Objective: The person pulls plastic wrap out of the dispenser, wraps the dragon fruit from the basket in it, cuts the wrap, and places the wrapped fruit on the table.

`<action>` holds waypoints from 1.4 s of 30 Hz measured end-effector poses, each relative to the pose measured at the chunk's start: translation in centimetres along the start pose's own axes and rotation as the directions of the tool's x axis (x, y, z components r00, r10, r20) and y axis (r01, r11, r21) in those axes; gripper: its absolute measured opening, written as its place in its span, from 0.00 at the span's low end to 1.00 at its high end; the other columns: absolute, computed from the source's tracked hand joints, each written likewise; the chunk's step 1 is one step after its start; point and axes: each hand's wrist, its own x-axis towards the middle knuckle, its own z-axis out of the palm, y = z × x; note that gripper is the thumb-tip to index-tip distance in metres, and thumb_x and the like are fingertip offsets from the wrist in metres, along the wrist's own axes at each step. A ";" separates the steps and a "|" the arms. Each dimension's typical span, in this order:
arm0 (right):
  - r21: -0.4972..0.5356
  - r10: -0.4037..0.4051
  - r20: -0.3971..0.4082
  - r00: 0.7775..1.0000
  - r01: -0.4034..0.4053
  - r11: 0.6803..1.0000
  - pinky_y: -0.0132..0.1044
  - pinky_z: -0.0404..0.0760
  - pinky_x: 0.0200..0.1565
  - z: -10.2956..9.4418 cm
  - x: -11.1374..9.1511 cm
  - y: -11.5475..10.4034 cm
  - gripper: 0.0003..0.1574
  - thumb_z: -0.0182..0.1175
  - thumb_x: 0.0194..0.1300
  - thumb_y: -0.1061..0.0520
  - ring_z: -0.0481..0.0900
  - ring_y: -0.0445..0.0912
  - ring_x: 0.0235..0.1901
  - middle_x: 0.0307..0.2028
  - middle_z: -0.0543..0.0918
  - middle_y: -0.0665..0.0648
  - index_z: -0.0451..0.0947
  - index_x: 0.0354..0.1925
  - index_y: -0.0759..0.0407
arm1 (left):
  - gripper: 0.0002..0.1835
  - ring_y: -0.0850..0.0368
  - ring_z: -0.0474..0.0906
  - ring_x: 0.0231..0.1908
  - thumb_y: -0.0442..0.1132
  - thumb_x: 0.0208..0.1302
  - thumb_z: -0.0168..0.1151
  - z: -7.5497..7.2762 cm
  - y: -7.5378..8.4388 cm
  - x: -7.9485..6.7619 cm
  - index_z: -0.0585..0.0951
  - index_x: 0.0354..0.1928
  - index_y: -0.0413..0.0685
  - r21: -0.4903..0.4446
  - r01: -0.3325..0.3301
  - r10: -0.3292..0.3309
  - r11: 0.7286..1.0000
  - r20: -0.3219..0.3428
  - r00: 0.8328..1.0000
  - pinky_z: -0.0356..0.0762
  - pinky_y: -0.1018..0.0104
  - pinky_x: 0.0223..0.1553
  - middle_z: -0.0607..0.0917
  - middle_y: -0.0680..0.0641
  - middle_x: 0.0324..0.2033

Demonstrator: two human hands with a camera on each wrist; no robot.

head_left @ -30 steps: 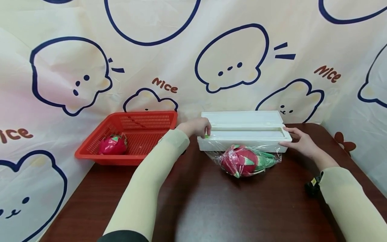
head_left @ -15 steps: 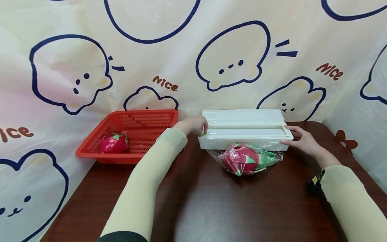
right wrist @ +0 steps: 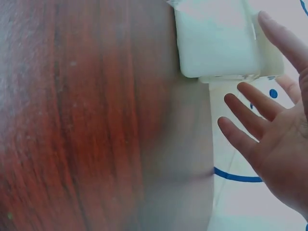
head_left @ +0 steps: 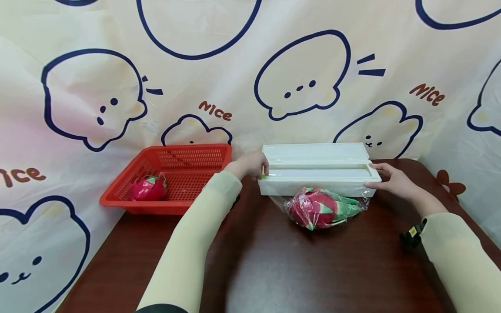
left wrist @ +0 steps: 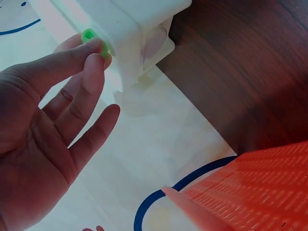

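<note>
A white cling film dispenser [head_left: 305, 188] lies on the table with its lid [head_left: 317, 151] raised at the back. At its left end my left hand [head_left: 251, 164] pinches a small green slider [left wrist: 88, 35] between thumb and finger. My right hand [head_left: 397, 182] holds the dispenser's right end between thumb and index finger; its other fingers [right wrist: 252, 103] stretch out free beside the box. Directly in front of the dispenser sits a pink and green dragon fruit [head_left: 315, 208], covered by clear cling film [head_left: 346, 213] that runs up to the box's front edge.
A red plastic basket [head_left: 207, 187] stands at the left, holding another dragon fruit [head_left: 148, 188] without film. The brown table [head_left: 297, 269] ends at a cartoon-printed cloth [head_left: 242, 87] behind. A black device [head_left: 411, 237] is strapped at the right wrist.
The left hand with the green slider has shifted slightly left to the dispenser's end. The right hand, fruit and basket keep their places; the view moves a little.
</note>
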 end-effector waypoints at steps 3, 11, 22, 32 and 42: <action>-0.030 -0.018 0.007 1.000 0.018 0.999 0.72 0.57 0.57 -0.1 0.0 -0.2 0.53 0.65 0.64 0.47 0.54 0.72 0.65 0.67 0.54 0.80 0.49 0.72 0.71 | 0.07 0.50 0.77 0.30 0.24 0.59 0.63 0.0 -0.5 0.0 0.85 0.36 0.41 -0.054 -0.018 0.018 0.998 0.009 1.000 0.80 0.55 0.40 0.81 0.43 0.33; -0.053 -0.012 0.005 1.000 0.012 0.998 0.70 0.57 0.59 -0.3 -0.2 -1.2 0.53 0.64 0.64 0.44 0.56 0.70 0.64 0.67 0.57 0.78 0.50 0.72 0.71 | 0.10 0.51 0.74 0.41 0.30 0.64 0.61 -0.6 -1.3 -0.2 0.82 0.47 0.41 -0.093 -0.044 0.046 0.995 0.022 0.999 0.76 0.59 0.47 0.81 0.43 0.42; -0.041 0.013 0.010 1.000 -0.012 0.999 0.71 0.55 0.59 -0.6 -0.3 -1.5 0.55 0.63 0.65 0.44 0.54 0.71 0.64 0.68 0.53 0.78 0.46 0.73 0.69 | 0.15 0.56 0.76 0.40 0.43 0.59 0.71 1.5 0.1 -0.1 0.84 0.48 0.49 0.181 -0.211 0.234 0.960 -0.110 0.966 0.75 0.65 0.43 0.82 0.49 0.40; -0.027 0.009 0.010 1.000 -0.009 1.000 0.72 0.54 0.59 0.1 -0.6 -0.8 0.55 0.63 0.65 0.43 0.53 0.71 0.65 0.68 0.53 0.78 0.46 0.74 0.68 | 0.03 0.58 0.74 0.33 0.39 0.64 0.66 3.6 -0.7 0.3 0.83 0.33 0.50 0.271 -0.273 0.331 0.923 -0.197 0.923 0.74 0.67 0.38 0.81 0.53 0.32; -0.081 0.003 0.012 1.000 -0.002 0.997 0.74 0.54 0.57 -0.1 -0.9 -1.2 0.55 0.62 0.65 0.42 0.51 0.72 0.65 0.69 0.51 0.79 0.47 0.73 0.69 | 0.10 0.57 0.74 0.35 0.42 0.61 0.69 3.6 -1.0 -0.5 0.79 0.39 0.50 0.102 -0.233 0.250 0.967 -0.223 0.942 0.75 0.68 0.37 0.81 0.52 0.33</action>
